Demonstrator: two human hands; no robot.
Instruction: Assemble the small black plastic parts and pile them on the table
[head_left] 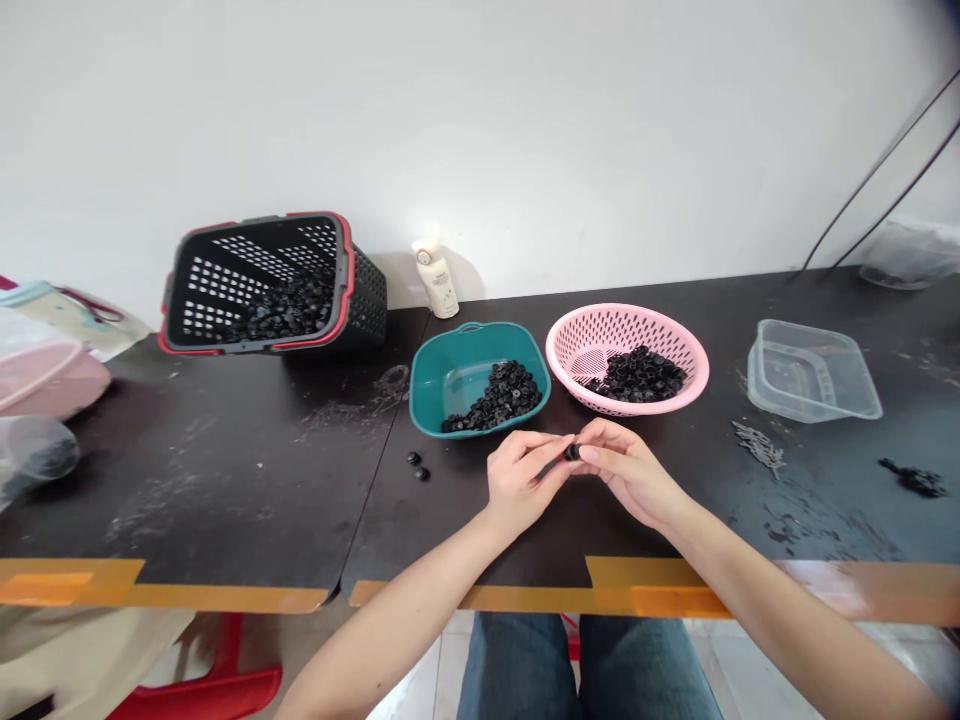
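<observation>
Between the fingertips of my left hand [525, 470] and my right hand [626, 468] is a small round black part [573, 452]. Both hands pinch it together, just above the table in front of the baskets. Behind my left hand stands a teal basin [442, 370] with a heap of small black ring-shaped parts [506, 395]. Beyond my right hand is a pink perforated basket [574, 340] holding more small black parts [645, 375]. Two small round black pieces [418, 466] lie on the table left of my left hand.
A dark grey basket with a red rim [346, 270] leans at the back left with black parts inside. A white bottle [436, 280] stands by the wall. On the right are a clear plastic tub [814, 375], a grey pile of thin pieces [757, 446] and a black cluster [913, 478].
</observation>
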